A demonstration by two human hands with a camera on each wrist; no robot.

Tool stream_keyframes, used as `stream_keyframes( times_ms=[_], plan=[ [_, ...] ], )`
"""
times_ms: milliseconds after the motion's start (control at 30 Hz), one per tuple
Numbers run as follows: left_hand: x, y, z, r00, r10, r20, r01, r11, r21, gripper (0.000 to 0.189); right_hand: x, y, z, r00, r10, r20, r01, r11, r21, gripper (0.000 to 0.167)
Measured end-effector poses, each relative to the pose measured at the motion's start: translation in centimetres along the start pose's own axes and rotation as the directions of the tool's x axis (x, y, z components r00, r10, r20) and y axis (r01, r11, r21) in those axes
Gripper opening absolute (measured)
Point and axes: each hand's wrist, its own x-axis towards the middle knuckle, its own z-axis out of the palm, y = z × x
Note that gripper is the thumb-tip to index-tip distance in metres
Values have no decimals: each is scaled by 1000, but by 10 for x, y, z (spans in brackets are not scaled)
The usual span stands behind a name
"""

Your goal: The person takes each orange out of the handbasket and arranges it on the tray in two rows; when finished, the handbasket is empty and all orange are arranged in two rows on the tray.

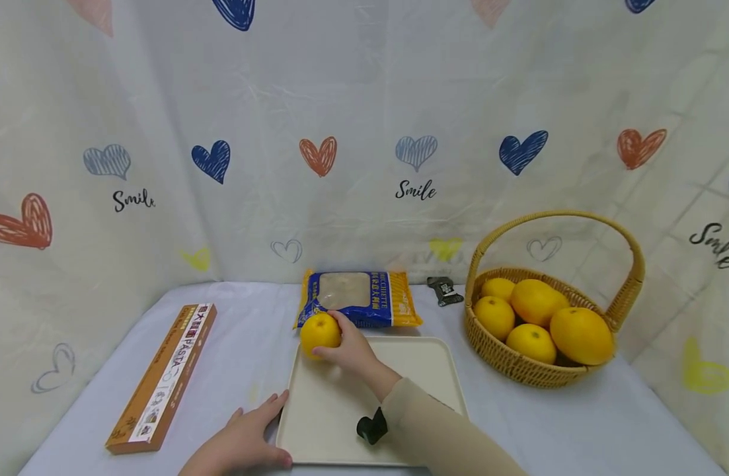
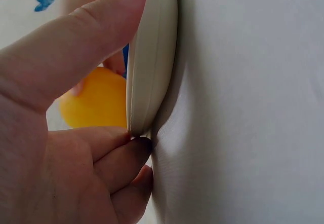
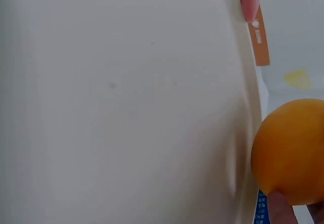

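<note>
Nearest the camera, a beige sleeve (image 1: pixel 447 430) crosses the tray (image 1: pixel 334 416), a small black device (image 1: pixel 373 426) at its wrist. The right hand (image 1: pixel 352 350) grips an orange (image 1: pixel 320 335) between thumb and fingers at the tray's far left corner; whether the fruit touches the rim is unclear. The left hand (image 1: pixel 245 436) rests loosely spread against the near left corner, thumb on the near edge, fingers along the side.

The orange is smooth and round, so a slack grip could let it slip and roll off the edge. Its place so near the rim could make it catch there or knock the pasta bag (image 1: pixel 344 291) just behind. A push from the left hand could slide the tray over the cloth.

White cloth covers the bench (image 1: pixel 548 430), with a long pasta box (image 1: pixel 162 377) left and a fruit-filled basket (image 1: pixel 507 370) right. Behind hangs a pale curtain (image 1: pixel 364 86) printed with hearts and "Smile"; the room beyond is hidden.
</note>
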Motion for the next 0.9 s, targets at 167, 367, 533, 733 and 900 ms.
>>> stream_keyframes(
  times_ms=[167, 367, 533, 733, 900],
  plan=[
    [0, 1, -1, 1000, -26, 4, 26, 1000, -15, 106, 3, 0, 5, 1000, 16, 19, -16, 1000, -8, 75],
    [0, 1, -2, 999, -36, -2, 36, 999, -15, 108, 6, -2, 12, 1000, 0, 25, 1, 999, -50, 78],
    [0, 3, -3, 1000, -30, -2, 30, 999, -14, 109, 7, -2, 15, 1000, -4, 15, 5, 997, -83, 79],
    [-2, 5, -4, 1000, -19, -4, 19, 1000, 0, 108, 9, -1, 16, 1000, -21, 23, 23, 997, -71, 80],
    [-3, 4, -4, 1000, -9, 0, 9, 1000, -2, 106, 8, 0, 16, 999, -32, 33, 34, 997, -65, 82]
  ],
)
